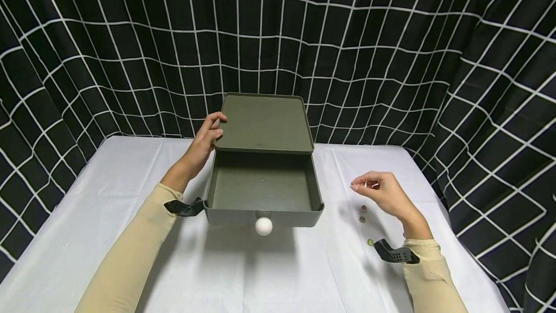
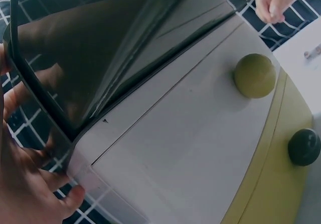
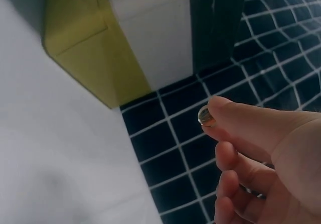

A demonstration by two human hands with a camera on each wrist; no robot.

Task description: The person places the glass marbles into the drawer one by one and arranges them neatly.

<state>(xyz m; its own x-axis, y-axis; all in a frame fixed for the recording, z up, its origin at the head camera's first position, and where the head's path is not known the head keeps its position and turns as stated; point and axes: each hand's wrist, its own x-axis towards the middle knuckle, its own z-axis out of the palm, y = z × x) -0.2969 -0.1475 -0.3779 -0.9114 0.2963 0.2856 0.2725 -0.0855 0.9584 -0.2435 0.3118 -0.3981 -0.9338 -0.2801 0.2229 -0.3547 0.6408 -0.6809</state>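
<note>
A small cabinet with a dark green top stands on the table, its top drawer pulled out toward me. That drawer's inside is bare, and a white ball knob sits on its front. My left hand rests against the cabinet's left side, fingertips at the edge of the top. To the right of the drawer, my right hand is raised over the table. Between thumb and index finger it pinches a small shiny marble, mostly clear with brownish streaks. Its other fingers are curled.
Below the green drawer are a white drawer with a green knob and a yellow one with a dark knob. Reddish, brownish and green marbles lie on the white cloth. Gridded black curtain surrounds the table.
</note>
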